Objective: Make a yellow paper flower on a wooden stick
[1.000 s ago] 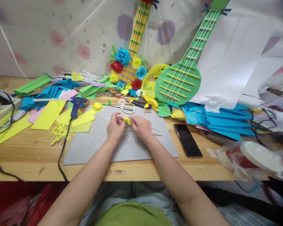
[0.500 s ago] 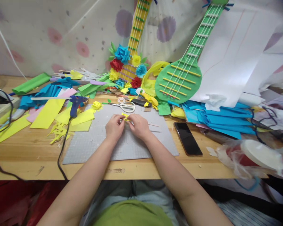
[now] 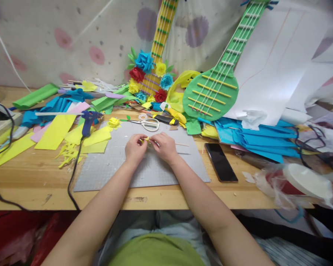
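Note:
Over the grey cutting mat [image 3: 108, 173], my left hand [image 3: 135, 150] and my right hand [image 3: 164, 147] meet with fingers pinched together. Between the fingertips is a small yellow paper piece [image 3: 147, 139], mostly hidden by the fingers. A thin wooden stick [image 3: 181, 144] pokes out to the right from under my right hand; whether the hand grips it I cannot tell. White-handled scissors [image 3: 147, 124] lie just beyond my hands. A finished yellow paper flower [image 3: 114, 122] sits at the mat's far left corner.
A blue glue gun [image 3: 88, 122] with its black cord lies left of the mat among yellow paper strips [image 3: 54, 133]. A black phone [image 3: 220, 162] lies right of the mat. Two paper guitars [image 3: 211, 94] lean on the wall. Blue paper [image 3: 255, 138] and a bagged white lid [image 3: 305, 183] crowd the right.
My hands have closed in tighter on the yellow piece, hiding more of it. The view has shifted slightly.

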The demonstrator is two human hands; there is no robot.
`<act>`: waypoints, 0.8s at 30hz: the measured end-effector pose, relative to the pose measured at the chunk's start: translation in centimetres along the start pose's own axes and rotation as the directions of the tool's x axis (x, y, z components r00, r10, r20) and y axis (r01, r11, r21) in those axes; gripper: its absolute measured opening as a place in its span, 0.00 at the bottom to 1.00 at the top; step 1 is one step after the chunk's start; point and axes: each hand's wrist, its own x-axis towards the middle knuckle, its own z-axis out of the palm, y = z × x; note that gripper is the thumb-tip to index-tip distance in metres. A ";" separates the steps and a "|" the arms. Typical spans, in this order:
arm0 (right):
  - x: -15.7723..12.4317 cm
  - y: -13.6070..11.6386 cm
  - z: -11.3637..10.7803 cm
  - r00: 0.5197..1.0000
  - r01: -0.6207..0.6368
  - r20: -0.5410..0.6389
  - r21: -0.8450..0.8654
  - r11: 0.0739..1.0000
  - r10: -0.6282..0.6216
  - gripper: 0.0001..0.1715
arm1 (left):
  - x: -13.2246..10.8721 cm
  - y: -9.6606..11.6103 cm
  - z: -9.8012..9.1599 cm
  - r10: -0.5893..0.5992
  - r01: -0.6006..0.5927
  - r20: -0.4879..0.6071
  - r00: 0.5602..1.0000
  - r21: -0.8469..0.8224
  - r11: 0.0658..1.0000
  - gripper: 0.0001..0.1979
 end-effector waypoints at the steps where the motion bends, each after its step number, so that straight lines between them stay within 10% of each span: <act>1: 0.0 0.0 0.0 1.000 -0.001 -0.002 0.005 1.000 0.001 0.12 | 0.0 0.0 0.0 0.001 -0.001 0.001 1.000 0.004 1.000 0.07; 24: 0.2 0.3 -0.3 0.904 -0.417 0.193 0.211 0.884 0.381 0.08 | 0.1 -0.2 -0.4 0.209 -0.241 0.139 0.968 0.283 0.928 0.09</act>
